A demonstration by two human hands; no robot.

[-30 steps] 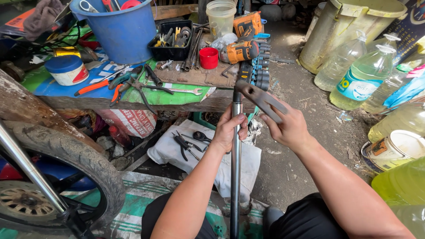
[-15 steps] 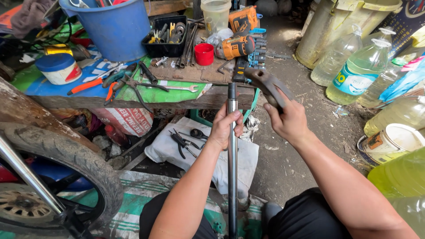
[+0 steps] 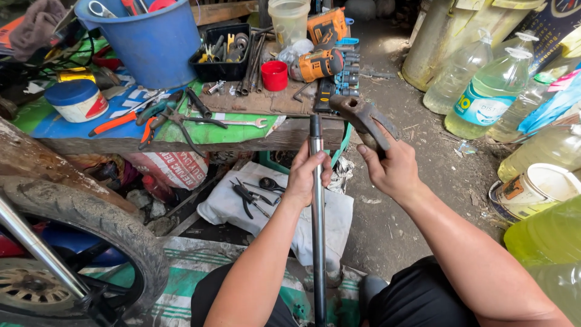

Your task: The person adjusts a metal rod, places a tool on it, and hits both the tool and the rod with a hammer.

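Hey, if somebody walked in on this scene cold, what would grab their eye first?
Dead centre, the left hand grips an upright chrome tube, while the right hand holds a rusty hammer with its head raised beside the tube's top. Behind them a cluttered workbench carries a big blue bucket and an orange drill; a worn motorcycle tyre fills the lower left.

Soft daylight – sharp focus – edges wide-angle bent.
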